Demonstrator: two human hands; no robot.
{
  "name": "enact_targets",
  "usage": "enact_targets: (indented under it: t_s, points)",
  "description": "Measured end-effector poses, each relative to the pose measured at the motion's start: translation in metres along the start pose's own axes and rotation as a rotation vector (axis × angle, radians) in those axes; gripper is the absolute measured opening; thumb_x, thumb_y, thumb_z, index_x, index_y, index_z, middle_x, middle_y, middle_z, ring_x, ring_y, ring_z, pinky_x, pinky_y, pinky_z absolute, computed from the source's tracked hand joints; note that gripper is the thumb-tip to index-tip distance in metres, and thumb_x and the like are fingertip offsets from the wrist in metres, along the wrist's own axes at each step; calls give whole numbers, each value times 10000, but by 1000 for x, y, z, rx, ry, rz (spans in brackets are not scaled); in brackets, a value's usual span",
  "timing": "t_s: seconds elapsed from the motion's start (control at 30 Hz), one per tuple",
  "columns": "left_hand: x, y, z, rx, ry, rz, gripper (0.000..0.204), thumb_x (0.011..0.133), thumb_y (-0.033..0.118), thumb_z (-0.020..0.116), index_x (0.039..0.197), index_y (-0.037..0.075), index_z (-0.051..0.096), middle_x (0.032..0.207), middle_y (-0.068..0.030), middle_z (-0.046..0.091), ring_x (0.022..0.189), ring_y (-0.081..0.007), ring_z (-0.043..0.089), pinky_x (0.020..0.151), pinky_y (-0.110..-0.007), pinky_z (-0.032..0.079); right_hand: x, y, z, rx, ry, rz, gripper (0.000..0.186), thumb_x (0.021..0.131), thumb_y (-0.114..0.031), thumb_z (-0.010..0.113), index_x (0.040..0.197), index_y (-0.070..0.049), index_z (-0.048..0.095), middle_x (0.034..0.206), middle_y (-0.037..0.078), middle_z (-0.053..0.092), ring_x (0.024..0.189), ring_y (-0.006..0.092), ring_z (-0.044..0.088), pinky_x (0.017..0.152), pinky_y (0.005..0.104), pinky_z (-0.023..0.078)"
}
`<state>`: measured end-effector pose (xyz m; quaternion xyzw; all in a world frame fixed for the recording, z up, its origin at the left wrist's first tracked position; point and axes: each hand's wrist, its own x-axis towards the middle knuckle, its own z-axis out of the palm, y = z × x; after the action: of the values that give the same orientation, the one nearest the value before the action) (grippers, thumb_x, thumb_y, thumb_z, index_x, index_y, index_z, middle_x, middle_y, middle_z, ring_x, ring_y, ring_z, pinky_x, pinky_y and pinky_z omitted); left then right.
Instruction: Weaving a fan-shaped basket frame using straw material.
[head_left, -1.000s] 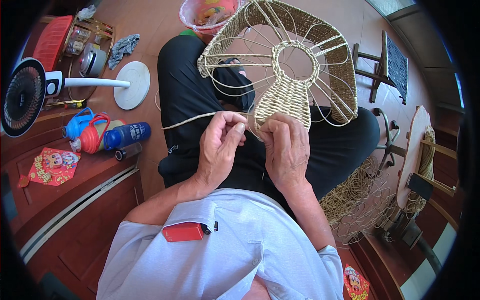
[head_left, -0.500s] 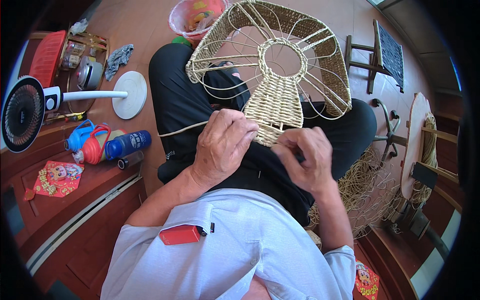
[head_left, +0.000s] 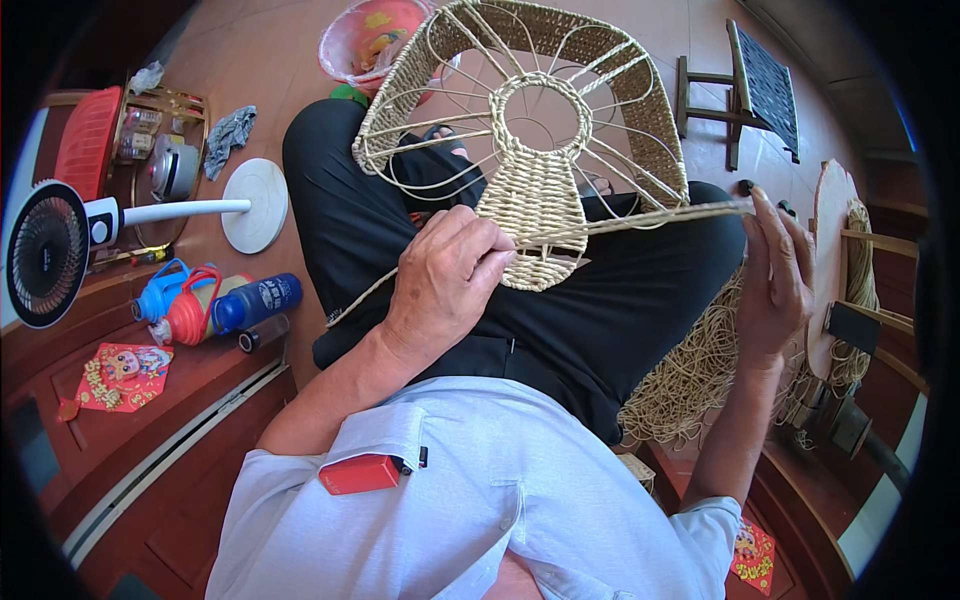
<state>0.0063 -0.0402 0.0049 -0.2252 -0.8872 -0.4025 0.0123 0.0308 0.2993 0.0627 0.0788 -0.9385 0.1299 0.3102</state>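
Across my lap rests a woven straw piece (head_left: 530,195) with a wire frame, a round ring (head_left: 497,118), a tongue-shaped woven panel and a curved woven wall. My left hand (head_left: 445,275) lies at the left edge of that panel, fingers closed on a straw cord (head_left: 640,217); a loose tail of it trails down-left over my trousers. Out to the right, my right hand (head_left: 778,262) grips the cord's far part near the fingertips, its fingers fairly straight. The cord runs taut between both hands, across the panel, and looks doubled.
Loose straw cord (head_left: 690,380) is heaped on the floor at the right, near a wooden board (head_left: 828,270) and a dark stool (head_left: 762,95). At the left are a fan (head_left: 48,252), several bottles (head_left: 258,302) and a rack. A pink bucket (head_left: 345,50) stands beyond my knee.
My right hand has swung away from the panel, out to the right, drawing the cord out straight. My left hand stays near the panel's edge. The view has shifted slightly.
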Motion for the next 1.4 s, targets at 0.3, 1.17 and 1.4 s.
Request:
enact_targets:
  t_s: [0.3, 1.17, 1.4]
  points:
    - [-8, 3, 7, 325, -30, 214, 164, 838, 30, 774, 990, 58, 719, 868, -65, 596, 805, -251, 620, 731, -393, 528, -71, -95, 36, 901, -283, 801, 180, 972, 42, 695, 1146, -1, 699, 1095, 69, 684, 954, 115, 663, 868, 272, 559]
    - [-14, 0, 17, -27, 42, 4, 162, 877, 23, 786, 1015, 37, 700, 952, -119, 664, 890, -329, 664, 812, -434, 531, -70, -139, 114, 1913, -375, 1399, 385, 974, -68, 697, 1346, -25, 605, 1268, 73, 704, 1114, 158, 703, 988, 327, 578]
    - [-16, 1, 17, -43, 25, -32, 157, 882, 15, 779, 1014, 33, 698, 949, -114, 664, 893, -322, 661, 809, -429, 531, -70, -150, 113, 1933, -298, 1440, 346, 983, -74, 680, 1310, 11, 607, 1212, 82, 699, 1074, 155, 707, 949, 322, 597]
